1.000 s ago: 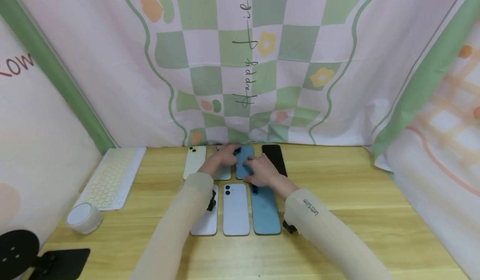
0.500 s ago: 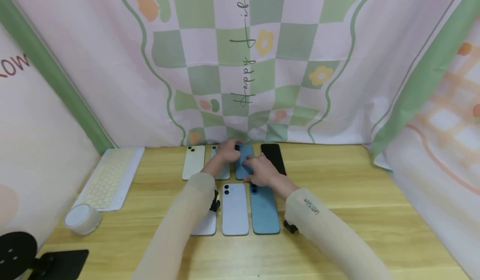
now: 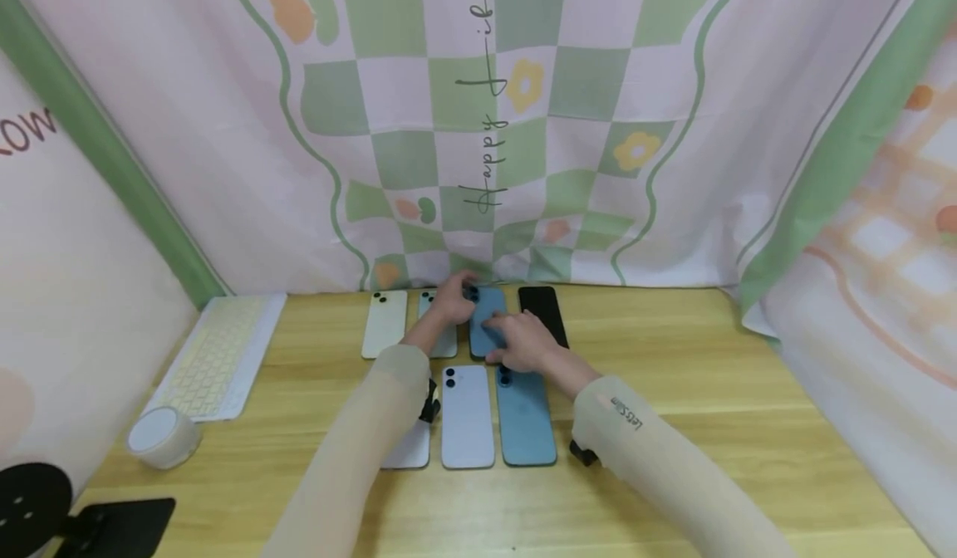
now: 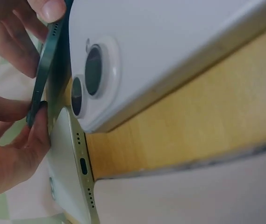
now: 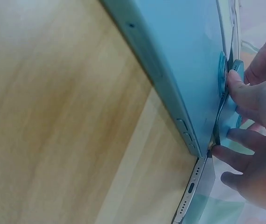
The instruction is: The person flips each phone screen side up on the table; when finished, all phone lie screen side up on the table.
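Note:
A blue smartphone lies camera side up in the back row, third from the left. At its left edge, my left hand pinches it between thumb and finger, as the left wrist view shows best. Along the near end and right side, my right hand holds the same phone with its thumb and fingers. To the left are a pale blue phone, partly covered by my left hand, and a cream phone. A black phone lies to the right.
A front row holds a white phone partly under my left sleeve, a lilac-white phone and a teal phone. At the left stand a white keyboard, a round white jar and a black stand. A patterned curtain hangs behind.
My left hand has shifted slightly right and away from me along the blue phone's left side. The right hand has stayed nearly in place. The head view has drifted a little.

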### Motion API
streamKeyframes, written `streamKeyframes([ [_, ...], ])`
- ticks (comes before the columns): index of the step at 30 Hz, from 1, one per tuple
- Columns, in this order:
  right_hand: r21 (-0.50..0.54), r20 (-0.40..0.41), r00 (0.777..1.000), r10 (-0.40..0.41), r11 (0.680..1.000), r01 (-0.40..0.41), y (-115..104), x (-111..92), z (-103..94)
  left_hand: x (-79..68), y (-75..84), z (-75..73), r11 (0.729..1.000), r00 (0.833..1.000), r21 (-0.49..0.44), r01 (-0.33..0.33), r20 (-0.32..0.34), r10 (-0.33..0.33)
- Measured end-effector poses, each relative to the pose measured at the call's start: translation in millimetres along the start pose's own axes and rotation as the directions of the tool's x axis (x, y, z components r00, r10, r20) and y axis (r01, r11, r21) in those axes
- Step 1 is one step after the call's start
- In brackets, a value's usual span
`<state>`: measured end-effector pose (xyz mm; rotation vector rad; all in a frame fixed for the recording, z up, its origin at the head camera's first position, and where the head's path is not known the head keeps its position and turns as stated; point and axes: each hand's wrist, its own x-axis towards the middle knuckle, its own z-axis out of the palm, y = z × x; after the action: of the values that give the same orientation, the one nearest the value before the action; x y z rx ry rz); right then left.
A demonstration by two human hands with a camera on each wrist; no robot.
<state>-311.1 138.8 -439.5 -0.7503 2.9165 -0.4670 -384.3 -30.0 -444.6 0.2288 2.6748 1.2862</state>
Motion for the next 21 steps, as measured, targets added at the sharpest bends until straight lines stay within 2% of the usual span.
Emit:
streamKeyframes([
  [6,0.027,0.009,1.000,0.011,1.000,-0.011,0.1,-0.8,-2.1,-3.0,2.0,-0.3,0.997,0.997,-0.031,0.068,-0.034,-0.069],
  [12,0.069,0.017,1.000,0.014,0.997,-0.016,0.5,-0.9,-2.6,-3.5,5.4,-1.6,0.987,0.988,-0.056,0.150,-0.020,-0.151],
  [21,0.118,0.112,0.993,-0.044,0.993,0.031,5.9,-0.9,-16.2,-3.1,9.7,-9.3,0.976,0.978,-0.071,0.204,-0.038,-0.207],
])
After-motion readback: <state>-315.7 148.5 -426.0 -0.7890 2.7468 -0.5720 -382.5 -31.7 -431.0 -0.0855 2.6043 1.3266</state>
